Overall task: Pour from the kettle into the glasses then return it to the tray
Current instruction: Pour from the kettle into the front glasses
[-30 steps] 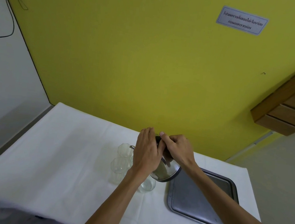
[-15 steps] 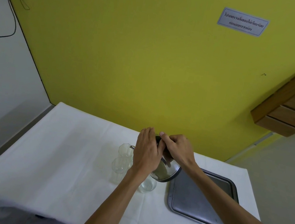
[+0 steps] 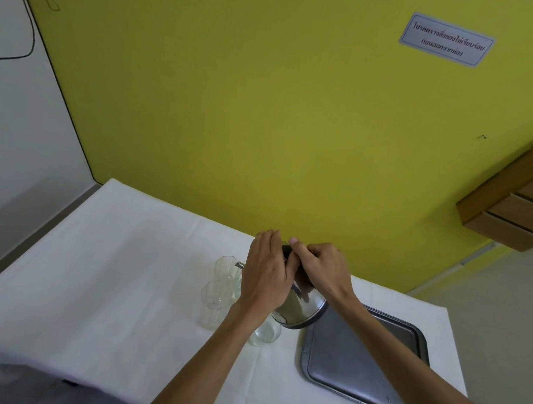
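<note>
Right hand (image 3: 324, 270) is gripping the tilted steel kettle (image 3: 301, 308) by its handle, left hand (image 3: 265, 276) is lying flat on its lid, spout at the far glass (image 3: 227, 267), so a slow, steady tip looks best.

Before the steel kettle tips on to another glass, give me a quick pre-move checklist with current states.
1. Grip: right hand wraps the black handle of the tilted stainless steel kettle: ok.
2. Support: left hand lies flat over the kettle's front: ok.
3. Spout aim: spout tip sits at the rim of the far clear faceted glass: ok.
4. Fill level in that glass: cannot tell, the glass is clear.
5. Other glasses: middle clear glass and near clear glass stand upright on the white tablecloth: ok.
6. Return spot: grey metal tray has nothing on it: ok.
</note>
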